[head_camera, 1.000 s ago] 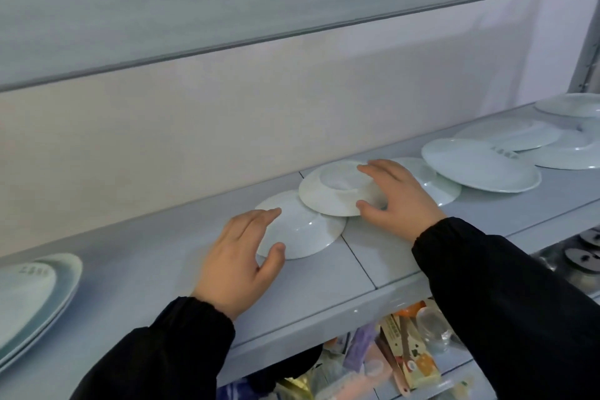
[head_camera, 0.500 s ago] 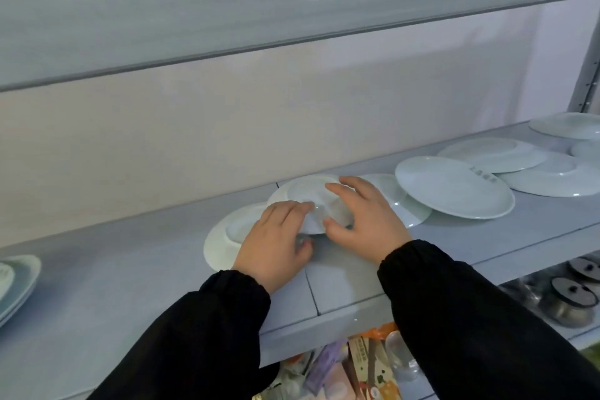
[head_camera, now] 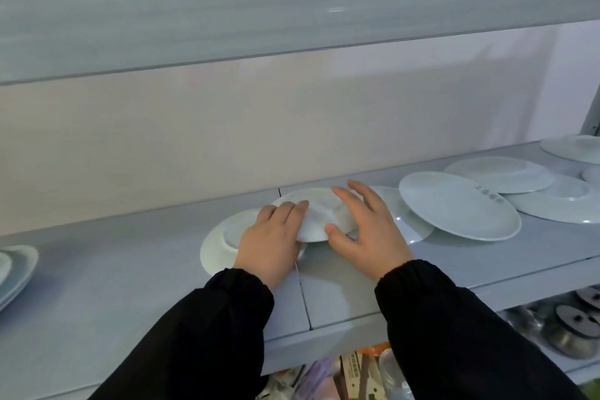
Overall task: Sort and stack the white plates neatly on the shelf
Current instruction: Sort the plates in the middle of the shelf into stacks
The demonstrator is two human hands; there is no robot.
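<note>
Left hand (head_camera: 272, 240) now apparently atop plate (head_camera: 316, 214)

Dark printed mark on one plate (head_camera: 459, 204) near its rim; characters too small and blurred to read.

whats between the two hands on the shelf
In the head view, a small upside-down white plate lies between the left hand and right hand, both touching it.
</note>
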